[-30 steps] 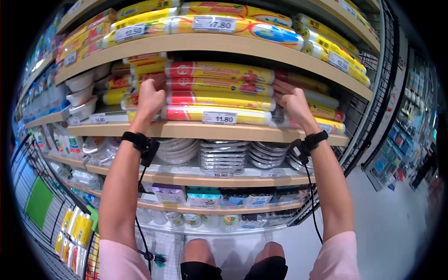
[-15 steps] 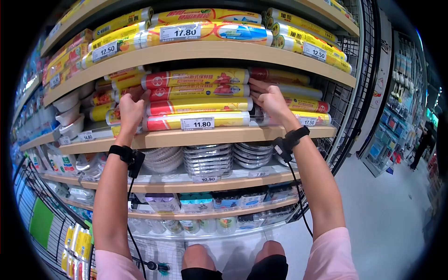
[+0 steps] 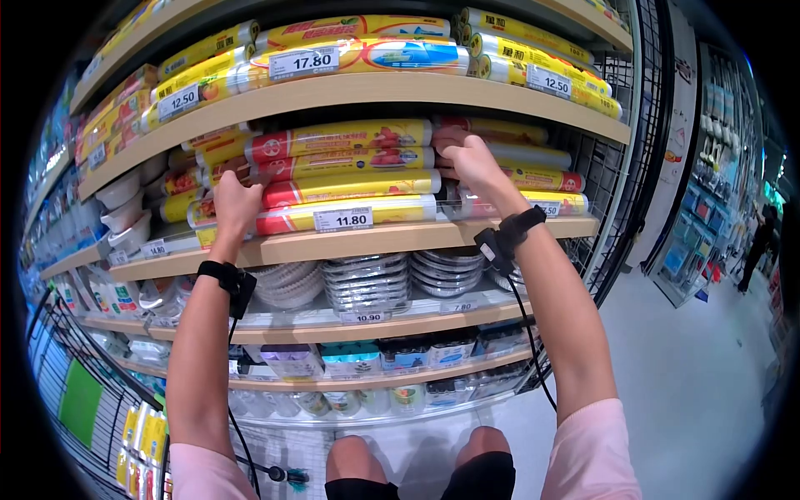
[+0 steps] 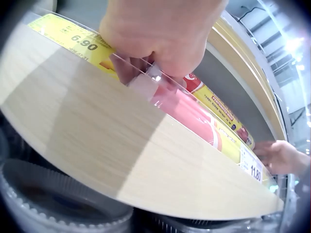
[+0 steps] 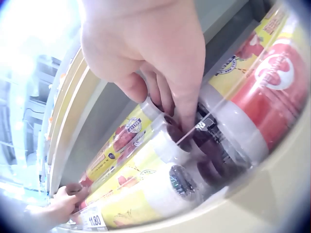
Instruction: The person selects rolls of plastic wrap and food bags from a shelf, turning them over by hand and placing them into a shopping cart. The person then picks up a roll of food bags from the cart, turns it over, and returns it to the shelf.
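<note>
Currently, a person is standing at a shop shelf with both arms raised, and the hands are bracketing a stack of food-wrap rolls point(image 3: 350, 171) from either end. The stack is lying lengthwise on a wooden shelf board point(image 3: 367, 240), four yellow-and-red rolls one on another, just behind a price tag point(image 3: 342, 219) reading 11.80.

The left hand point(image 3: 236, 202) is sitting at the stack's left end, low down. In the left wrist view its fingers point(image 4: 141, 63) are curling down over the clear rail on the shelf edge and closing on the red end of a lower roll point(image 4: 187, 107).

The right hand point(image 3: 472, 162) is working at the right end, higher up on the stack. In the right wrist view its fingertips point(image 5: 187, 104) are lying close together, only slightly bent, and are pressing on the round ends of the rolls, while the thumb point(image 5: 132, 86) is standing a little apart. Whether any fingertip is hooking behind a roll, I cannot tell.

Neighbouring rolls point(image 3: 542, 179) of the same kind are lying just beside the stack on the right. Longer rolls point(image 3: 392, 52) are lying on the shelf above, and foil trays point(image 3: 371, 283) are sitting stacked on the shelf below. Each wrist is wearing a black strap point(image 3: 218, 272) with a cable hanging from it.
</note>
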`<state>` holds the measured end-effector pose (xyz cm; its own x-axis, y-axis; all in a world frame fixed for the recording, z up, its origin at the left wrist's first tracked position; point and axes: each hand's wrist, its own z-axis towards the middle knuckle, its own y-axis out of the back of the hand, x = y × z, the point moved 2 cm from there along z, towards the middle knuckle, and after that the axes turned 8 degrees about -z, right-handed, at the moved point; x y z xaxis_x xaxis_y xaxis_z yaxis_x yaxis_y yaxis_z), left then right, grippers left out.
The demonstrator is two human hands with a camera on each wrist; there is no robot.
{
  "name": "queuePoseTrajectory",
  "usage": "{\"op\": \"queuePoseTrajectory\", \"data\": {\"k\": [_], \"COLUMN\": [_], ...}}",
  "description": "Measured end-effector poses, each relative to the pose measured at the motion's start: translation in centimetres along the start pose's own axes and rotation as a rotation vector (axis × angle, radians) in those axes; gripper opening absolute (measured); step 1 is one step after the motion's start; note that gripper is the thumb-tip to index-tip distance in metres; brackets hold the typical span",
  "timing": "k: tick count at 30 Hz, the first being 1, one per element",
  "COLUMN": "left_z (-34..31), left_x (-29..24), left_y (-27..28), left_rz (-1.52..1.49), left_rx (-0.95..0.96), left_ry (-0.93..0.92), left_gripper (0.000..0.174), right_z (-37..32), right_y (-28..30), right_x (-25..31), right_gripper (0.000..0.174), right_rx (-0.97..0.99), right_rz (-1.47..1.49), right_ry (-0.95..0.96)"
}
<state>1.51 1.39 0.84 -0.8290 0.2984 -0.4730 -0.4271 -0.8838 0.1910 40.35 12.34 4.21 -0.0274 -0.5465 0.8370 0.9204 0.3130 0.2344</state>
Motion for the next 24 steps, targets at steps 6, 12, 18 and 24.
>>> {"op": "queuePoseTrajectory", "data": {"k": [6, 12, 18, 24], "left_z": [-0.6, -0.9, -0.8, 0.0], "left_x": [-1.2, -1.1, 0.1, -0.5], "left_y": [0.4, 0.2, -0.5, 1.0], "left_rz": [-0.148, -0.121, 0.033, -0.175], "left_rx": [0.042, 0.011, -0.001, 0.012], "left_ry": [-0.059, -0.068, -0.213, 0.186], "left_gripper": [0.047, 0.044, 0.023, 0.035], "right_z": [1.9, 2.1, 0.2, 0.5], "right_y": [-0.2, 0.5, 0.0, 0.3], "right_x": [0.0, -1.5, 0.7, 0.2], "right_gripper": [0.041, 0.043, 0.047, 0.046], "right_rx": [-0.139, -0.147, -0.087, -0.038], "right_rz": [-0.392, -0.278, -0.133, -0.089], "right_ry": [0.045, 0.096, -0.012, -0.045]}}
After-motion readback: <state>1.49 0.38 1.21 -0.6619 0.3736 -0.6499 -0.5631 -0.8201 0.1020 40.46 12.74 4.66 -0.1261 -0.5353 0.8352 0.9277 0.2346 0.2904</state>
